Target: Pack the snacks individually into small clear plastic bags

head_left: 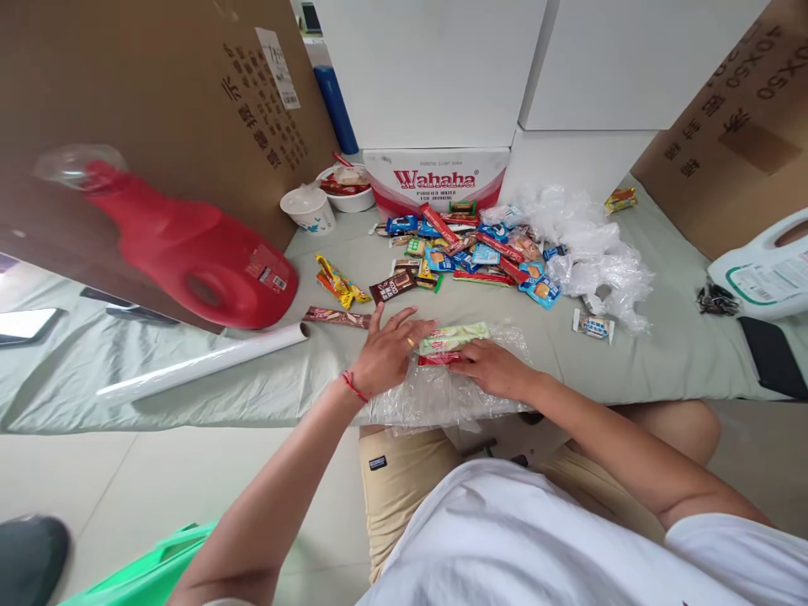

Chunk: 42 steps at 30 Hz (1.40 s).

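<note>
A clear plastic bag (435,396) lies flat at the table's front edge. On it rest a light green wrapped snack bar (458,335) and, just in front, a red wrapped snack bar (437,359). My left hand (386,352), with a red string on the wrist, hovers over the bag's left side, its fingers spread and the nearest fingertips by the green bar. My right hand (496,369) has its fingers curled onto the right end of the red bar. Beyond my left fingertips lie a dark brown chocolate packet (392,288) and a long brown wrapped bar (337,317).
A heap of wrapped snacks (480,248) lies before the Wahaha carton (435,172), beside crumpled clear plastic (597,248). A red jug (215,261) and a plastic roll (208,362) are left. A white bottle (767,269) and black phone (771,358) are right.
</note>
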{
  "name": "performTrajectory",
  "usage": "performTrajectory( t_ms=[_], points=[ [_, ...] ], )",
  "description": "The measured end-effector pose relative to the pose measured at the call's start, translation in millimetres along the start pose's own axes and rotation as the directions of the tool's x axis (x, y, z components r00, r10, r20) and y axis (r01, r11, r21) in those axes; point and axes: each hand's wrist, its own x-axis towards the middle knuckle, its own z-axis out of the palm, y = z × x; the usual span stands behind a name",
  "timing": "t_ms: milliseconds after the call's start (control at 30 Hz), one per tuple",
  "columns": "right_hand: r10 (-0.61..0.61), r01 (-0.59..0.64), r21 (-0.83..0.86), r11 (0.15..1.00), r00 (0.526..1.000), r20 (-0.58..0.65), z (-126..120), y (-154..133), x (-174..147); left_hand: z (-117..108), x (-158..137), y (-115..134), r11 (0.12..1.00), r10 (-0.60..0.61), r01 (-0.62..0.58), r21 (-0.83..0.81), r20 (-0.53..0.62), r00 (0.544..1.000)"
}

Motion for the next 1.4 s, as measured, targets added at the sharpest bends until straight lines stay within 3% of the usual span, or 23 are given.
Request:
performTrajectory(
  t_ms=[100, 267, 400, 500, 600, 667, 767, 867, 967, 1100, 1200, 1300, 1400],
  points=[
    [0.005, -0.004, 0.025, 1.0, 1.0, -0.021, 3, 1, 0, -2, -4, -20, 1.0, -0.015, 0.014, 0.019, 0.047, 0.999],
    [-0.006, 0.007, 0.033, 0.999, 0.999, -0.035, 10, 5, -1, -12, -42, -31, 0.991, 0.133, -0.134, 0.011, 0.052, 0.99],
    [-0.005, 0.007, 0.058, 0.998, 0.999, -0.033, 10, 7, -2, -24, -76, -33, 0.996, 0.085, -0.085, -0.017, 0.013, 0.996],
    [-0.015, 0.02, 0.098, 0.995, 0.999, -0.045, 8, 5, -3, -39, -82, -23, 0.997, -0.007, -0.001, -0.071, -0.117, 0.993],
    [-0.028, 0.03, 0.071, 0.997, 0.999, -0.037, 5, 3, -2, -46, -65, 4, 0.986, -0.047, 0.005, -0.165, -0.252, 0.967],
    [-0.02, 0.021, 0.035, 0.999, 0.999, -0.028, 4, 2, -1, -38, -44, 24, 0.977, 0.034, -0.079, -0.196, -0.224, 0.974],
    [-0.008, 0.008, 0.028, 1.0, 1.0, -0.015, -2, 1, -1, -9, -17, 41, 0.969, 0.179, -0.187, -0.163, -0.067, 0.982],
    [-0.013, 0.015, 0.062, 0.998, 0.999, -0.029, -14, -8, -11, 24, -9, 40, 0.976, 0.204, -0.196, -0.098, 0.077, 0.976],
    [0.017, -0.009, 0.068, 0.998, 0.992, -0.121, -20, -27, -33, 41, -17, 33, 0.979, 0.201, -0.197, -0.047, 0.09, 0.975],
    [0.049, -0.046, 0.019, 0.999, 0.986, -0.157, -6, -47, -62, 44, -28, 30, 0.978, 0.209, -0.208, -0.029, 0.054, 0.976],
    [0.103, -0.094, 0.061, 0.994, 0.981, -0.163, 2, -48, -67, 41, -27, 31, 0.98, 0.189, -0.185, -0.078, 0.043, 0.981],
    [0.157, -0.123, 0.213, 0.969, 0.976, -0.151, -8, -41, -52, 35, -23, 30, 0.978, 0.141, -0.134, -0.161, 0.037, 0.989],
    [0.288, -0.214, 0.333, 0.919, 0.938, -0.194, -31, -26, -24, 29, -19, 27, 0.972, 0.109, -0.096, -0.216, 0.051, 0.993]
  ],
)
